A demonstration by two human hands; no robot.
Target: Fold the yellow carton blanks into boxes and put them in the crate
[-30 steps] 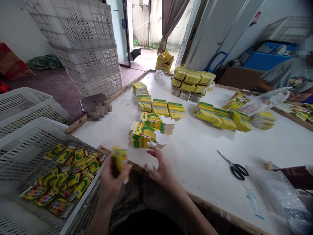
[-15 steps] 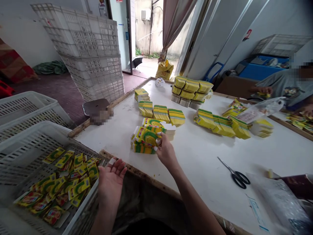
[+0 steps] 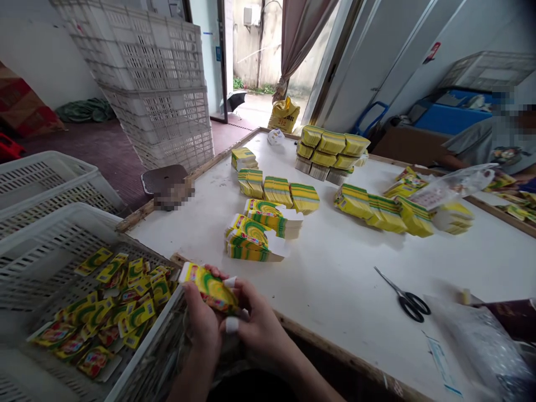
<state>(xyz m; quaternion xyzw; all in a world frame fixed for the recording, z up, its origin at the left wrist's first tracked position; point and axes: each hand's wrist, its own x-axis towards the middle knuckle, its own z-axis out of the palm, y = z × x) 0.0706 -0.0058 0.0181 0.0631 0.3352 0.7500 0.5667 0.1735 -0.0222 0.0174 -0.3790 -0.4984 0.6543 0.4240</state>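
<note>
Left hand (image 3: 203,321) cradling, right hand (image 3: 254,314) pinching one yellow carton (image 3: 209,287), seven o'clock in view. Half-second back: left empty, right at the carton stack (image 3: 248,241), one o'clock from there; carton now off it, in two-handed handling.

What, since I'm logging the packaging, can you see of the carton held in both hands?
The carton is mostly yellow, with a green swirl, red print and a white left end; it looks like thin printed card. It is held tilted at the near edge of the table. The left hand has its thumb on the near side, fingers on the far; the right hand grips and partly hides its right end.
</note>
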